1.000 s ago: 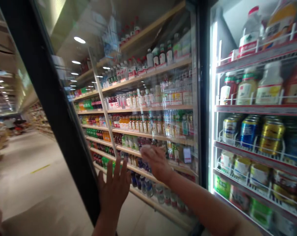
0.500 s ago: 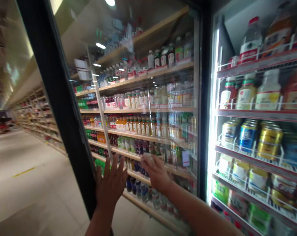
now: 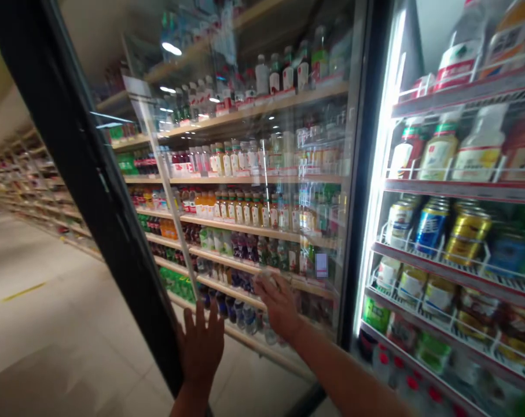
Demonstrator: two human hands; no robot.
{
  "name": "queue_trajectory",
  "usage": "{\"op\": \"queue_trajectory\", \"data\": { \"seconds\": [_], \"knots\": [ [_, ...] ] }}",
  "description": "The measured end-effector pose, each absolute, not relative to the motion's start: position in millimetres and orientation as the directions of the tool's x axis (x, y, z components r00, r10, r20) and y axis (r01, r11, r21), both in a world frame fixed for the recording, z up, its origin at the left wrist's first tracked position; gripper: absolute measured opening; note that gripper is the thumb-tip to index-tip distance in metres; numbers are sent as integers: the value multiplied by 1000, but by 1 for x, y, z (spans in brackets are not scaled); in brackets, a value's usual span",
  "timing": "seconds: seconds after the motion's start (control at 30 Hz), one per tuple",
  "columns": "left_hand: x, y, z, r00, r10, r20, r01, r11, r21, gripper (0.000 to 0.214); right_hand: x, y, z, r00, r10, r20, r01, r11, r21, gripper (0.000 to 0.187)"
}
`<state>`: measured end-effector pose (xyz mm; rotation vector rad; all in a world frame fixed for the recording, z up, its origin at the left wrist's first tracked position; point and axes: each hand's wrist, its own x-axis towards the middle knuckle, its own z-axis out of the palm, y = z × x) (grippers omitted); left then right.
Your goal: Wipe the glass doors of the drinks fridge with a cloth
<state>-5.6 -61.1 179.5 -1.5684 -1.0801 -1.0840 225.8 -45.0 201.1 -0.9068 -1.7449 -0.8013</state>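
I stand at an open glass cooler door with a black frame. My left hand lies flat on the glass near the frame's lower edge, fingers stretched up and apart. My right hand is pressed on the glass further right, fingers bent over something pale and crumpled that I cannot make out. Through the glass I see store shelves of bottled drinks.
To the right the lit cooler interior holds wire shelves with cans and bottles. A tiled aisle floor stretches off to the left beside long product shelves.
The door has swung a little further and my view has shifted right and down. Both hands stay on the glass, the right one slightly lower.
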Motion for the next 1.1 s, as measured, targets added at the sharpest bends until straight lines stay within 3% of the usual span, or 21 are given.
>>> {"op": "queue_trajectory", "data": {
  "seconds": [0.07, 0.13, 0.3, 0.37, 0.47, 0.53, 0.77, 0.83, 0.97, 1.03, 1.1],
  "knots": [
    [-10, -59, 170, 247, 168, 954, 955, -207, -211, 79, 227, -45, 197, -333, 219, 917, 816, 554, 164, 56],
    [-13, -56, 167, 232, 171, 958, 957, -215, -193, 80, 237, -40, 208, -298, 219, 929, 821, 555, 133, 54],
    [-17, -50, 167, 241, 169, 956, 950, -243, -196, 73, 233, -35, 233, 65, 175, 982, 916, 381, -129, 65],
    [-18, -49, 167, 262, 164, 951, 946, -241, -218, 73, 213, -42, 220, 8, 182, 983, 930, 360, -74, 65],
    [-18, -49, 167, 267, 180, 947, 945, -240, -221, 73, 193, -52, 200, -302, 226, 926, 870, 462, 171, 57],
    [-18, -50, 167, 257, 183, 949, 951, -221, -215, 74, 199, -54, 202, -390, 235, 890, 832, 505, 231, 53],
    [-16, -54, 169, 250, 159, 955, 956, -194, -218, 76, 239, -34, 250, 104, 220, 970, 922, 344, -177, 68],
    [-16, -55, 171, 259, 157, 953, 954, -199, -226, 78, 225, -37, 239, -15, 223, 975, 919, 386, -74, 67],
    [-12, -57, 173, 259, 168, 951, 957, -177, -229, 81, 210, -49, 218, -551, 157, 820, 719, 588, 371, 55],
    [-11, -58, 174, 248, 164, 955, 962, -159, -222, 83, 229, -48, 227, -612, 163, 774, 676, 616, 405, 52],
    [-10, -60, 173, 245, 155, 957, 964, -146, -223, 83, 261, -39, 250, -449, 211, 868, 791, 545, 277, 55]
  ]
}}
